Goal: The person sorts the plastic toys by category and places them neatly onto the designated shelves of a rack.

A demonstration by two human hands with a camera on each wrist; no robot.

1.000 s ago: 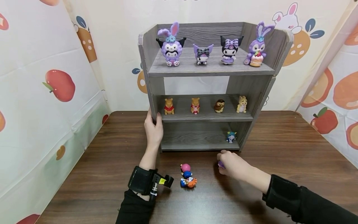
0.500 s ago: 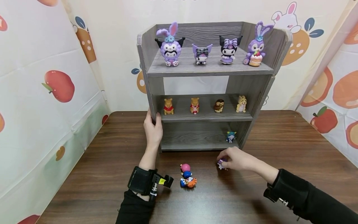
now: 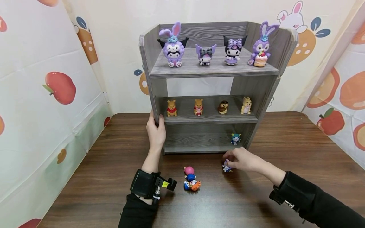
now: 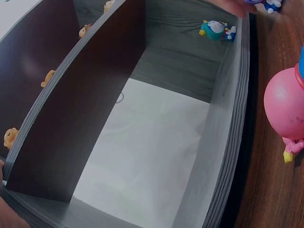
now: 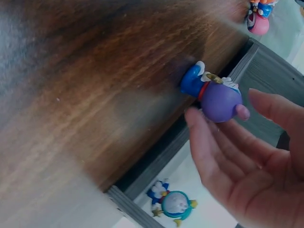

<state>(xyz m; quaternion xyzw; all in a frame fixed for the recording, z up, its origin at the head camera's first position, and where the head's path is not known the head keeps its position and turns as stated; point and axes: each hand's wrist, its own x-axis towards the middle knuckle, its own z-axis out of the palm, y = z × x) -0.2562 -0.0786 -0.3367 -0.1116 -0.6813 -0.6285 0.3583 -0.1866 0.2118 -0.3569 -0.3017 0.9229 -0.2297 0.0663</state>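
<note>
My left hand grips the left side panel of a grey wooden display shelf, thumb at the front. In the left wrist view part of that hand shows at the lower left. In front of the shelf's right end, my right hand is around a small figurine. The right wrist view shows the figurine upright, with a purple head and blue body. There the fingers lie close to it, and a gap parts the thumb from its head. Whether a finger touches it I cannot tell.
Small toys, one pink-headed and one orange, lie on the wooden table. A teal-hatted figurine stands at the right of the bottom shelf. Several figurines line the middle shelf, and purple ones the top.
My right hand first covers most of the purple figurine; now it is plainly visible and upright, a little right of its earlier spot. The hand has drawn slightly right. The left hand stays put.
</note>
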